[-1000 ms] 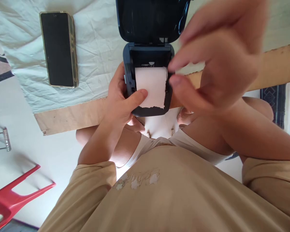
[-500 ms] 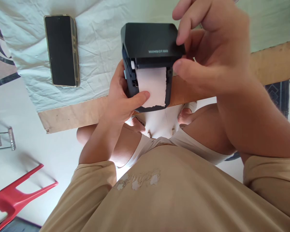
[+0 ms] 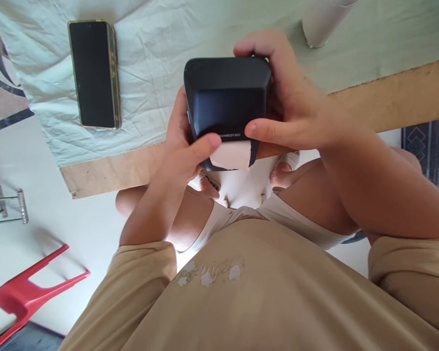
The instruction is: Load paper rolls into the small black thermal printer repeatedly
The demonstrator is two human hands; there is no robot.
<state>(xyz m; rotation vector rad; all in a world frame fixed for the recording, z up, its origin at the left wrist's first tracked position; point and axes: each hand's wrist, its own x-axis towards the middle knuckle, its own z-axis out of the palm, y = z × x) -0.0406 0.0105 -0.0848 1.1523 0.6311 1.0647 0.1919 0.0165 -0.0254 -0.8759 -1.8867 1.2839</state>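
Note:
Between both hands I see a black label printer [image 3: 229, 102] marked NIIMBOT, held over the table's front edge with its lid down. A strip of white label paper [image 3: 232, 155] sticks out below the lid's lower edge. My left hand [image 3: 186, 141] grips the printer's left side, its thumb resting near the lid edge by the paper. Around the right side wraps my right hand [image 3: 289, 97], with the thumb on the lid's front and fingers over the upper corner. The far side of the printer is hidden.
A smartphone [image 3: 93, 73] in a clear case lies on the pale cloth [image 3: 149, 58] at left. At the upper right stands a white cylinder [image 3: 324, 22], cut off by the frame. A wooden edge [image 3: 388, 92] runs along the table front. A red chair [image 3: 29, 292] is at lower left.
The printer's lid has swung down, covering most of the paper strip. My right hand has moved left and down from the raised lid's corner to clasp the printer's right side.

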